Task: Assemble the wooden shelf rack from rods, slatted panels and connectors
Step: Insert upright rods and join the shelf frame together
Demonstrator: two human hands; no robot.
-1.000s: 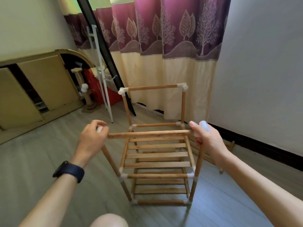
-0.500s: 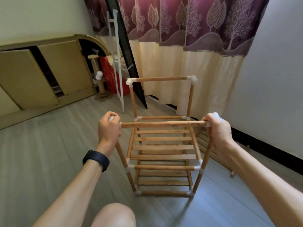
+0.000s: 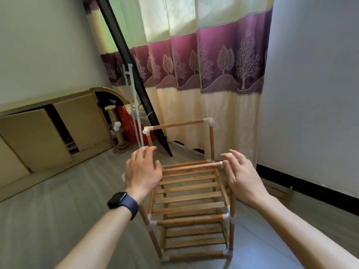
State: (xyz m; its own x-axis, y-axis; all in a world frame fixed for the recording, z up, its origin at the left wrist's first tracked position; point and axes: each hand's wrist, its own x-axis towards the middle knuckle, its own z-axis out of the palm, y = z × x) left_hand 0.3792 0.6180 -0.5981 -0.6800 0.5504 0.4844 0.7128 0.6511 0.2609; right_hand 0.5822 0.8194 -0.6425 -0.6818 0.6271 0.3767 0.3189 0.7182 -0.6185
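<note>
Left hand (image 3: 143, 171) and right hand (image 3: 243, 176), fingers spread and gripping nothing, flank the ends of the top front rod (image 3: 191, 166) of the shelf rack (image 3: 190, 206), which stands on the floor (image 3: 48, 210). The hands hide the rod's seating. To finish well, press both ends down evenly until they sit like the rear white connectors (image 3: 209, 121), keeping the uprights parallel.

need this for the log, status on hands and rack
Left hand open over left end of front top rod. Right hand open by its right end. Rack upright on floor. Spare slatted panel apart, by wall.
</note>
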